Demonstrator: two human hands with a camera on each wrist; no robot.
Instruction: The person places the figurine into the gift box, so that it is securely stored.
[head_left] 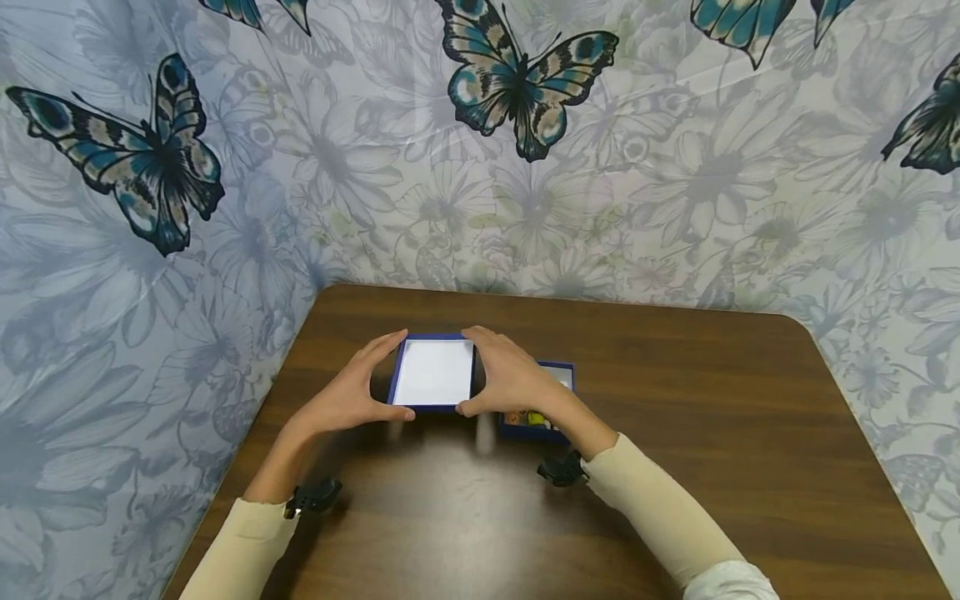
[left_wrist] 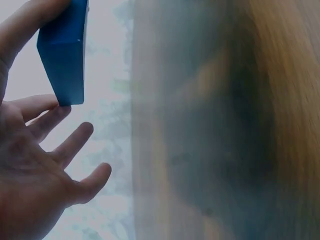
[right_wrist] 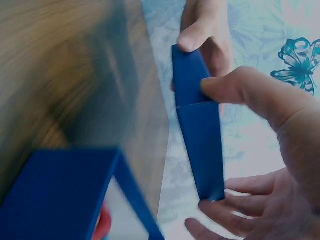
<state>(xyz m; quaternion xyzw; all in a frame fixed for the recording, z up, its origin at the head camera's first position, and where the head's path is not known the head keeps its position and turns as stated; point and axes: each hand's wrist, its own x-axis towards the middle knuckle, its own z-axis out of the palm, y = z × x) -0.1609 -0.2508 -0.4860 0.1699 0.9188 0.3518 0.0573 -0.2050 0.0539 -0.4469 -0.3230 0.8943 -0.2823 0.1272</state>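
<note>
A shallow blue box lid (head_left: 432, 372), white on its inner face, is held between the two hands above the tabletop. My left hand (head_left: 345, 402) grips its left side, the thumb at the near corner and the fingertips at the far one. The right hand (head_left: 515, 375) pinches the right side in the same way. In the right wrist view the lid's blue side walls (right_wrist: 202, 145) show, with both thumbs on them. Behind the right hand and wrist, partly hidden, a blue open box (head_left: 522, 432) rests on the table with small colourful things (head_left: 536, 418) inside.
The brown wooden table (head_left: 675, 400) has rounded far corners and stands against a butterfly-patterned wall covering (head_left: 525, 208). A dark wrist strap (head_left: 315, 497) sits on the left wrist and another strap (head_left: 562, 470) on the right.
</note>
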